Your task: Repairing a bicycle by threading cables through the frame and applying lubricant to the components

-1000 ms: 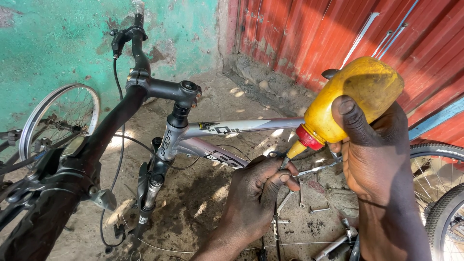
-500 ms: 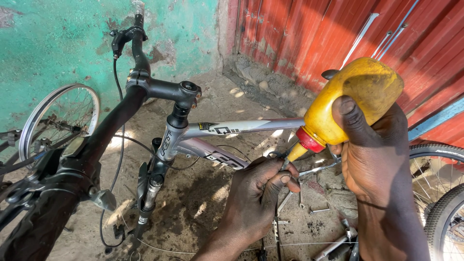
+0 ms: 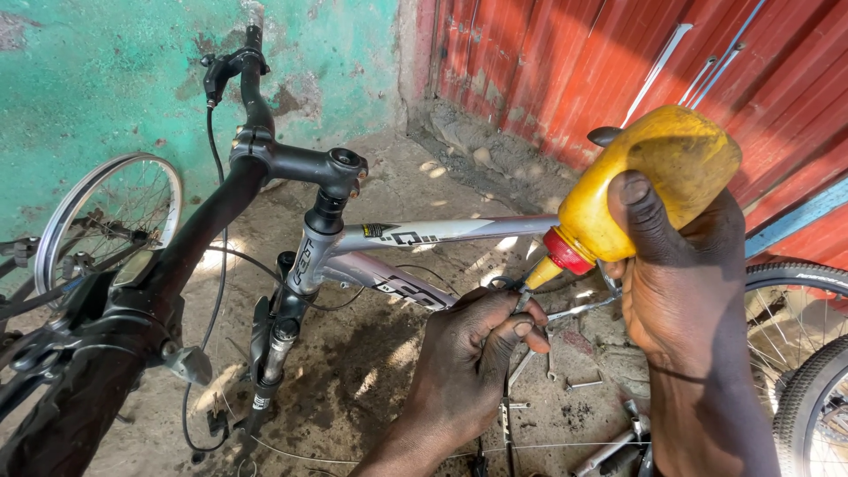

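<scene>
Two hands work just below the bike frame (image 3: 442, 231). The right hand (image 3: 685, 291), grip wrapped tight, tips the yellow oil bottle (image 3: 649, 181) nozzle-down. The left hand (image 3: 473, 353) pinches a small metal part (image 3: 521, 296) under the nozzle. Squeeze softly, and keep the tip touching the part.

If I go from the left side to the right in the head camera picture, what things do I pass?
Spoked wheel → handlebar stem → left hand → yellow bottle in the right hand → black tyre.
</scene>
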